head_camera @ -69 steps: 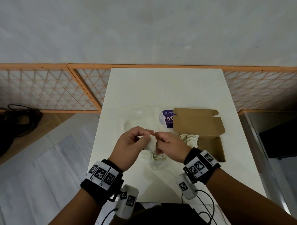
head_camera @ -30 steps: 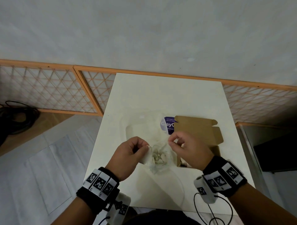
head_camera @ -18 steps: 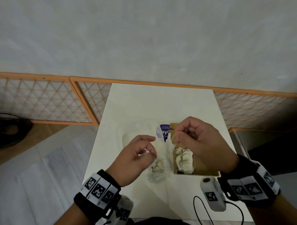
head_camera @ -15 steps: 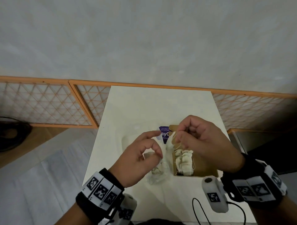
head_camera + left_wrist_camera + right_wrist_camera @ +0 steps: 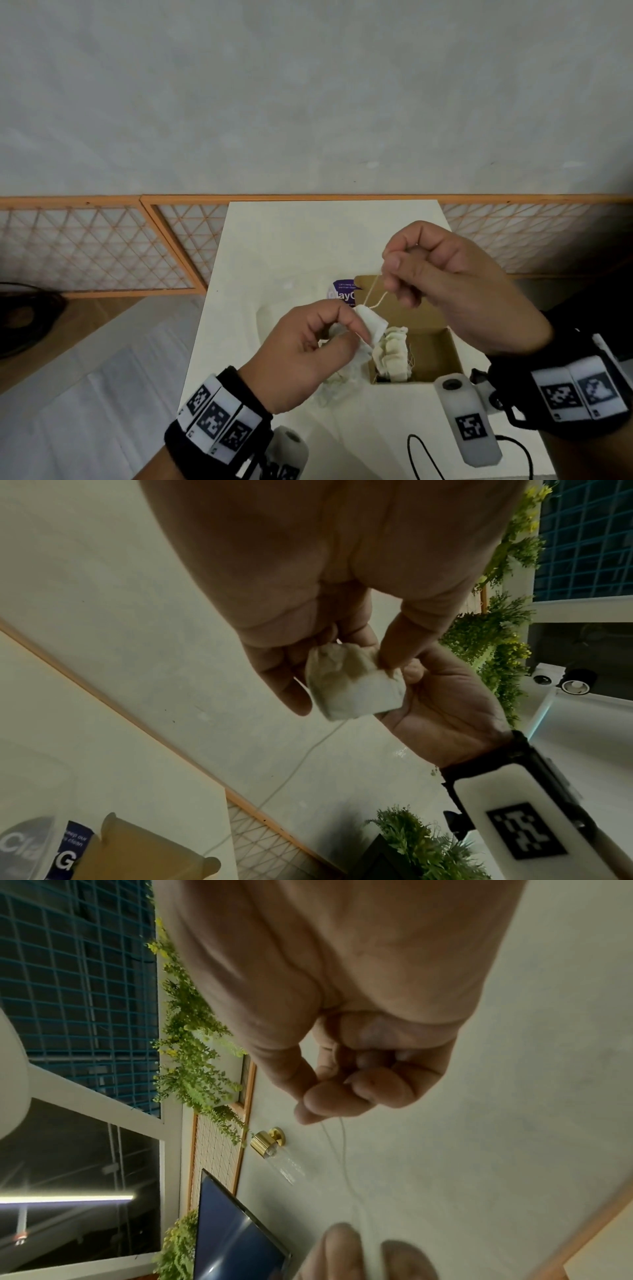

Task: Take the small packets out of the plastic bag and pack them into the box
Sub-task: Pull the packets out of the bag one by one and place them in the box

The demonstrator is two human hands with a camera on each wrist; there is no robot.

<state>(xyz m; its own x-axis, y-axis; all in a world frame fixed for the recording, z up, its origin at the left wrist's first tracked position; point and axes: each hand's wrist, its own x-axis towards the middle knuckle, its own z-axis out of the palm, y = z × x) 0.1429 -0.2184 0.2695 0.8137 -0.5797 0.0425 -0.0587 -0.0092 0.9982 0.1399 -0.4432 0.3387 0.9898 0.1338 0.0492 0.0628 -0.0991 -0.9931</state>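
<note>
A small white packet (image 5: 373, 324) is pinched in my left hand (image 5: 352, 330) just above the left edge of the open brown cardboard box (image 5: 433, 354). The left wrist view shows the packet (image 5: 356, 696) between the fingertips of my left hand (image 5: 342, 669). Its thin string (image 5: 375, 295) runs up to my right hand (image 5: 394, 272), which pinches it above the box's lid. In the right wrist view my right hand (image 5: 329, 1100) grips the string (image 5: 344, 1153). Several packets (image 5: 394, 354) stand in the box. The crumpled plastic bag (image 5: 339, 382) lies under my left hand.
The white table (image 5: 308, 240) stands against a grey wall with an orange lattice rail. A purple-labelled clear item (image 5: 342, 294) lies behind the box. A black cable (image 5: 421, 455) trails at the table's near edge. A dark cabinet stands to the right.
My right hand has risen up and away from the packet, drawing the string out. My left hand has kept hold of the packet beside the box.
</note>
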